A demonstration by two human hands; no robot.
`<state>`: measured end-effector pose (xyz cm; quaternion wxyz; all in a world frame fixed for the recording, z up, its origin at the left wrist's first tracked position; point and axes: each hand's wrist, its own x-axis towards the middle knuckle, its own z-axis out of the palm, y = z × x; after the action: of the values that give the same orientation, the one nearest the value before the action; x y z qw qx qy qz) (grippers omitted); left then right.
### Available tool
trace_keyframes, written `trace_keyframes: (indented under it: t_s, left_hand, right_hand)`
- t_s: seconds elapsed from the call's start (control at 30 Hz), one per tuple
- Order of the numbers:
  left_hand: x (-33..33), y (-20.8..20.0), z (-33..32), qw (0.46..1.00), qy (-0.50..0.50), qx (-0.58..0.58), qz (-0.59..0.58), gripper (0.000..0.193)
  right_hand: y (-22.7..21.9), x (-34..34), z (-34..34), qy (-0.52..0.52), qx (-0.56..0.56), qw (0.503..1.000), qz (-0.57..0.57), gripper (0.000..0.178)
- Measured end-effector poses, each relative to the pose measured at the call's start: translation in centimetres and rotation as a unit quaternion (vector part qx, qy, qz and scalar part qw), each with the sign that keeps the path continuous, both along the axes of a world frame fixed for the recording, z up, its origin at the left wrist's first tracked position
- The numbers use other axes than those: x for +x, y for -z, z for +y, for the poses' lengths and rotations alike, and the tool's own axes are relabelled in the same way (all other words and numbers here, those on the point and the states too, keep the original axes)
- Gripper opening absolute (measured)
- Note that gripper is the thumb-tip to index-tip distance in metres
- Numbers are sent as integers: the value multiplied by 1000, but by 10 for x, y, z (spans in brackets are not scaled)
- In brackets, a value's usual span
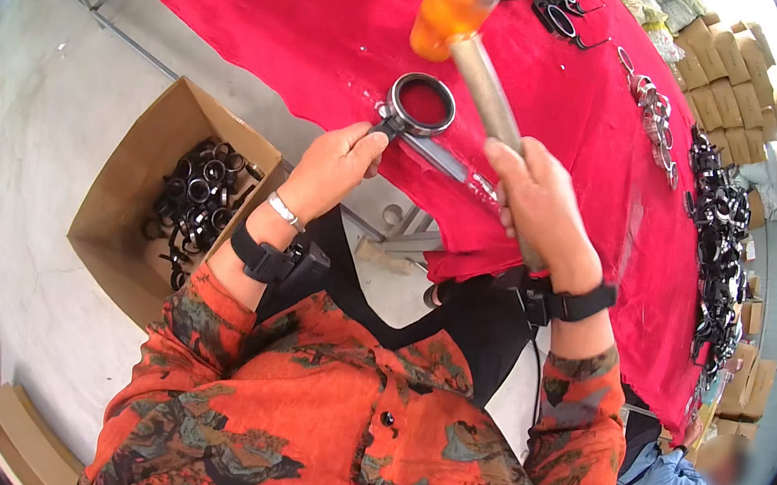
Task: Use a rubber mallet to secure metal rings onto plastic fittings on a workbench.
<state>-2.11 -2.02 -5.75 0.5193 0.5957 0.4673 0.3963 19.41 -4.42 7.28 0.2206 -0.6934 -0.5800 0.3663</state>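
My left hand [334,169] is closed on the short black handle of a magnifying glass [394,124], a dark round frame with a silvery rim. Red shows through the round. It sits at the edge of the red cloth, over a grey metal bar [434,157]. In my right hand [543,204] is a mallet [489,87], gripped by its pale handle. The mallet's translucent orange head is raised above the cloth, just beyond the magnifying glass, and looks smeared by motion. The two do not appear to touch.
A cardboard box [127,179] on the floor at the left holds several black-framed rounds [205,184]. More lie at the table's far edge [556,14] and in a long heap [718,237] at the right. A person in blue [676,484] is at the lower right.
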Motion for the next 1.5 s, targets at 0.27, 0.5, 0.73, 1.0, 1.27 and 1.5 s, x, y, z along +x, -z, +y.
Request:
trace_keyframes:
  t_s: [0.27, 0.5, 0.73, 1.0, 1.27, 1.5]
  left_hand:
    - [2, 3, 1, 1000, -10, 1, -21, 36]
    - [-1, 2, 4, 999, 6, -24, -34, 35]
    - [3, 0, -2, 998, 24, -32, -42, 35]
    - [-7, 8, -1, 997, 22, -34, -65, 34]
    - [-5, 8, 1, 996, 33, -53, -68, 36]
    - [9, 2, -1, 997, 9, -23, -76, 35]
  right_hand:
    - [12, 6, -22, 45, 115, 992, 8, 30]
    - [-9, 29, -18, 52, 4, 996, 73, 32]
    - [43, 17, -42, 78, 11, 994, 80, 35]
    - [24, 29, -55, 52, 37, 978, 196, 33]
    - [14, 40, -44, 86, -15, 989, 118, 30]
    - [68, 51, -75, 43, 107, 992, 43, 24]
